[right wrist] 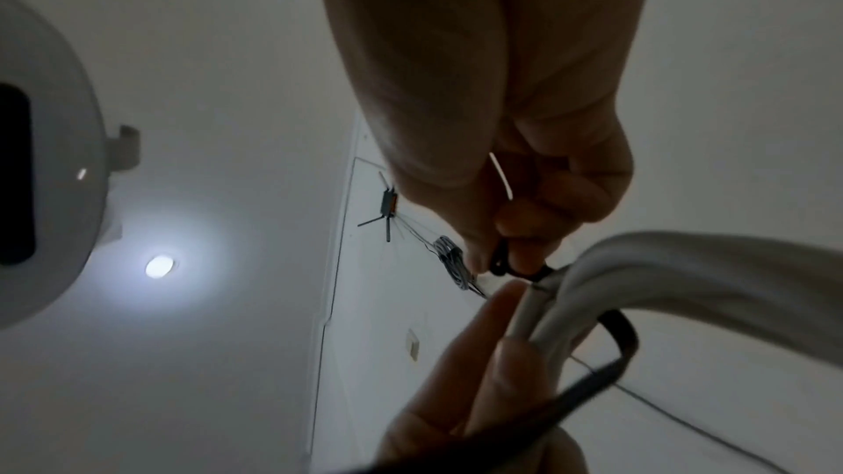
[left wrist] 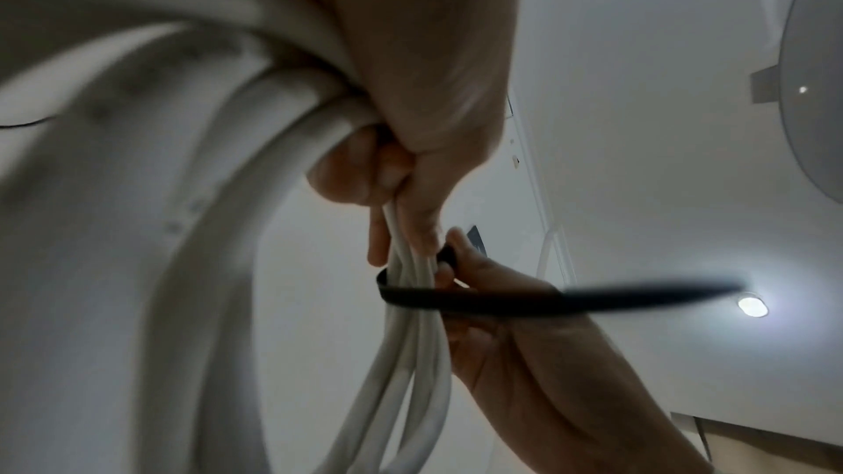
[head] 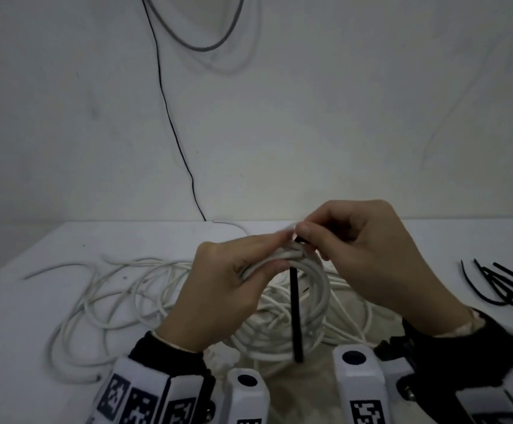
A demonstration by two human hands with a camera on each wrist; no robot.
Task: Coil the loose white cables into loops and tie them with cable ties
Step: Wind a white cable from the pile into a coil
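Note:
I hold a coil of white cable point(head: 316, 280) upright above the table. My left hand point(head: 234, 280) grips the top of the bundle point(left wrist: 410, 301), fingers curled round the strands. A black cable tie point(head: 295, 313) wraps the bundle beside those fingers; its long tail hangs down through the loop. My right hand point(head: 365, 255) pinches the tie's head point(right wrist: 502, 262) at the top of the coil. The tie's band point(left wrist: 502, 300) circles the strands loosely, and its tail point(right wrist: 588, 384) sticks out past the bundle.
More loose white cable point(head: 111, 301) sprawls over the white table point(head: 29, 347), left of and under the coil. Several spare black cable ties point(head: 506, 286) lie at the right edge. A thin black wire point(head: 169, 117) and a grey one hang on the wall behind.

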